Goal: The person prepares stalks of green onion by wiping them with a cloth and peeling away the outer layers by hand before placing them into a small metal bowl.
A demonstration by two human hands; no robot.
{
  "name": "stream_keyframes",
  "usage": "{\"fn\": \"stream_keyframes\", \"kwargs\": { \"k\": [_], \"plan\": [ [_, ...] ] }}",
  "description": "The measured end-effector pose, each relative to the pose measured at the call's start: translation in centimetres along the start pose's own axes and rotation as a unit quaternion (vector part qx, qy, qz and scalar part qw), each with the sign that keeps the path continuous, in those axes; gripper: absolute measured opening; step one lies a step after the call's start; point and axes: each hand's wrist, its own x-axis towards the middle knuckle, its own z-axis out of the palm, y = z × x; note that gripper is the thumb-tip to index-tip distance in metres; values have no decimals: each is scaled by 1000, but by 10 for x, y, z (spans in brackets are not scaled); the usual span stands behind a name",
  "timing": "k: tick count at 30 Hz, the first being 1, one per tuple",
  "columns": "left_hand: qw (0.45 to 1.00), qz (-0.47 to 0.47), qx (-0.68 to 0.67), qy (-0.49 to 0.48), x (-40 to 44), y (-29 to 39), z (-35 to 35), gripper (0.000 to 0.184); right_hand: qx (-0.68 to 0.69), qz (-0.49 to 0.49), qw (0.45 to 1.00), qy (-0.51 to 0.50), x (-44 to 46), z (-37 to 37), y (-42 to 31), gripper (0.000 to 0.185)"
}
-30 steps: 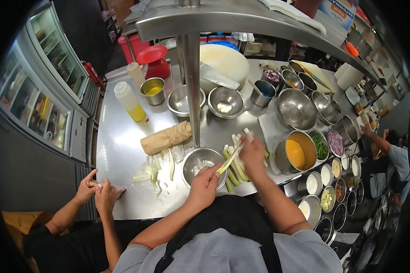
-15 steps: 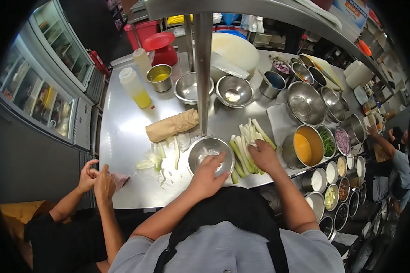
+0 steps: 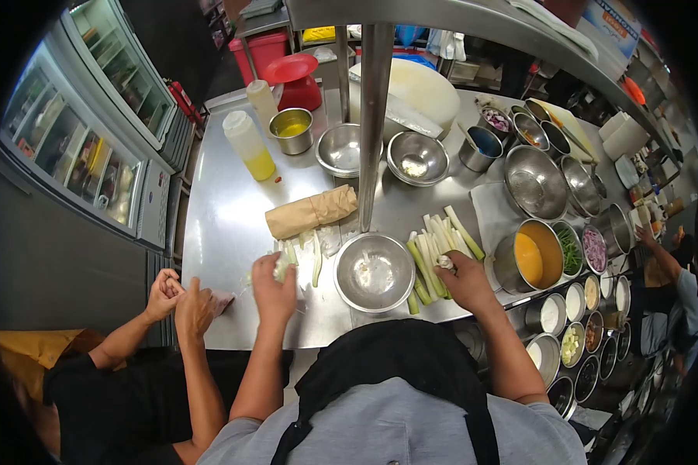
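My left hand (image 3: pixel 274 293) is curled over the pale vegetable trimmings (image 3: pixel 287 254) on the steel table, fingers closed round some of them. A longer pale strip (image 3: pixel 317 260) lies just right of it. My right hand (image 3: pixel 467 282) pinches a small whitish piece (image 3: pixel 444 262) above a bunch of pale green and white stalks (image 3: pixel 434 252), which look like celery or leek. Between my hands stands a steel bowl (image 3: pixel 374 273) with a few small bits inside. Behind the trimmings lies a brown paper roll (image 3: pixel 312 211).
A steel post (image 3: pixel 375 124) rises behind the bowl. At left, another person's hands (image 3: pixel 186 306) work by the table edge. A squeeze bottle (image 3: pixel 248 146) and more steel bowls (image 3: pixel 418 158) stand farther back. To the right is a pot of orange liquid (image 3: pixel 528 258).
My left hand has left the steel bowl and moved left onto the trimmings. My right hand has lifted slightly from the stalks, with a whitish piece now showing in its fingers.
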Motion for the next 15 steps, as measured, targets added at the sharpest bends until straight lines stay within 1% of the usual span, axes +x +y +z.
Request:
{"fn": "stream_keyframes", "kwargs": {
  "k": [1, 2, 3, 4, 5, 6, 7, 8, 9, 11, 12, 13, 14, 15],
  "plan": [
    [999, -11, -41, -33, -3, 8, 8, 37, 40, 14, 999, 18, 0, 6, -5, 30],
    [997, 14, -55, -46, -6, 17, 15, 34, 39, 14, 999, 22, 1, 10, -10, 30],
    [996, 16, -66, -56, -9, 27, 20, 35, 143, 30, 989, 9, 2, 13, -13, 30],
    [995, 19, -78, -67, -11, 37, 25, 35, 246, 44, 968, -2, 4, 17, -16, 31],
    [994, 26, -81, -68, -11, 44, 28, 35, 294, 1, 956, 14, 6, 20, -22, 21],
    [993, 59, -78, -68, -12, 51, 31, 36, 295, 1, 955, 22, 6, 18, -28, 21],
    [991, 91, -74, -67, -13, 56, 31, 38, 339, 17, 941, 0, 5, 15, -35, 20],
    [990, 99, -76, -68, -12, 61, 30, 38, 382, 32, 923, -23, 4, 12, -41, 20],
    [989, 89, -90, -72, -11, 66, 28, 37, 379, 14, 925, -9, 4, 12, -44, 18],
    [989, 75, -105, -79, -7, 71, 24, 38, 385, 18, 923, -10, 6, 15, -47, 16],
    [987, 87, -107, -80, -5, 69, 23, 38, 389, 24, 921, -19, 8, 17, -48, 19],
    [988, 79, -98, -84, -3, 66, 22, 37, 374, 21, 927, -27, 9, 18, -49, 23],
    [990, 72, -90, -87, -2, 65, 23, 37, 376, 18, 926, -16, 10, 22, -48, 23],
    [988, 35, -104, -105, 0, 74, 18, 37, 404, 18, 914, -17, 11, 28, -48, 23]
  ]
}}
